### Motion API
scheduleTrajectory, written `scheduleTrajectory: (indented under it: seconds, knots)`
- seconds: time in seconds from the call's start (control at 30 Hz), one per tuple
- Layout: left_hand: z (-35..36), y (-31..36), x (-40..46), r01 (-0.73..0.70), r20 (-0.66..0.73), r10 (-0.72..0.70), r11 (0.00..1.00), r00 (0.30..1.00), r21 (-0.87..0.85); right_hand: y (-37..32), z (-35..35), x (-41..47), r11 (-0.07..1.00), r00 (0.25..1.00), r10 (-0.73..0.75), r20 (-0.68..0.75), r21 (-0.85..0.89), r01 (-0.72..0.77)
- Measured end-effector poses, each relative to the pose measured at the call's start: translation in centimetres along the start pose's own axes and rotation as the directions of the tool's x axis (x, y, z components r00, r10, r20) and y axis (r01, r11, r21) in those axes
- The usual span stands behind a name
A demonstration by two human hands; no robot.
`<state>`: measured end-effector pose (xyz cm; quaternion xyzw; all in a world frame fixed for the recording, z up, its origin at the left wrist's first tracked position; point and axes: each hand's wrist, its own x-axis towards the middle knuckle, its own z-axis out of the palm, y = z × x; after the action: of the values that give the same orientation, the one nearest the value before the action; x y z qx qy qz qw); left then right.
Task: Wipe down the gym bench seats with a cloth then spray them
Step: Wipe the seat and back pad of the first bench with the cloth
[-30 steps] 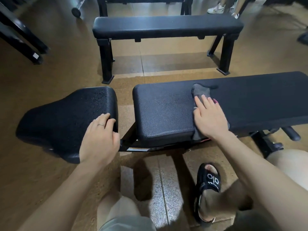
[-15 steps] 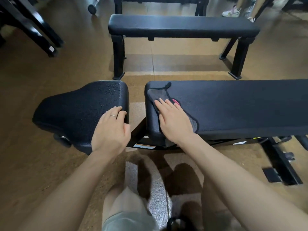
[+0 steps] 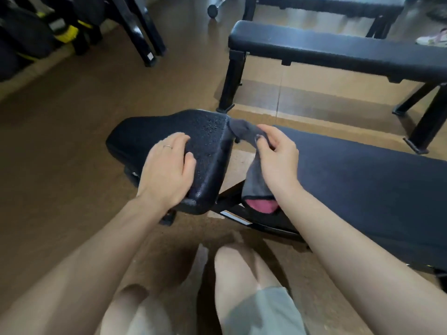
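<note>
Brown gym floor [image 3: 72, 112]; at frame centre, the left hand [image 3: 167, 172] lies flat on the black textured seat pad [image 3: 208, 141]. The right hand [image 3: 278, 158] pinches the grey, pink-backed cloth [image 3: 254, 182]; best spread it flat, then wipe with overlapping strokes.

I'm in a gym. The black padded bench [image 3: 362, 180] in front of me has a separate textured seat pad [image 3: 169, 131] at its left end. Beyond it stand two more flat benches [image 3: 338, 48] on black steel legs. Left of those, dark machine frames [image 3: 142, 27] rise from the brown rubbery floor [image 3: 72, 112].
</note>
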<state>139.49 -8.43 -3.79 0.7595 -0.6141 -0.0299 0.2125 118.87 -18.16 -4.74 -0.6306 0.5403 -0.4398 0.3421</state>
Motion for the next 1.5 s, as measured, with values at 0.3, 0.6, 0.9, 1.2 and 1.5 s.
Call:
scheduleTrajectory:
  seconds: [0.3,0.6,0.9,1.2,1.5]
  knots:
    - [-0.4,-5.2,-0.5,0.272,0.084,-0.279,0.959,0.957,0.084,0.5,10.6,1.6,0.734,0.827,-0.208,0.522,-0.476,0.485]
    - [2.0,-4.3,0.7,0.323,0.024,-0.326,0.943,0.945,0.076,-0.8,14.7,10.5,0.613,0.754,-0.162,0.637,-0.534,0.582]
    - [1.6,-4.5,0.7,0.31,0.07,-0.318,0.945,0.945,0.108,-2.0,14.0,5.6,0.62,0.762,-0.126,0.636,-0.549,0.561]
    - [-1.3,-8.0,3.9,0.247,0.086,-0.253,0.966,0.963,0.075,-2.1,12.6,2.9,0.523,0.706,-0.222,0.672,-0.529,0.668]
    - [-0.3,-13.7,9.8,0.117,0.135,-0.136,0.983,0.981,0.143,-2.5,15.7,6.4,0.61,0.879,0.0,0.476,-0.697,0.377]
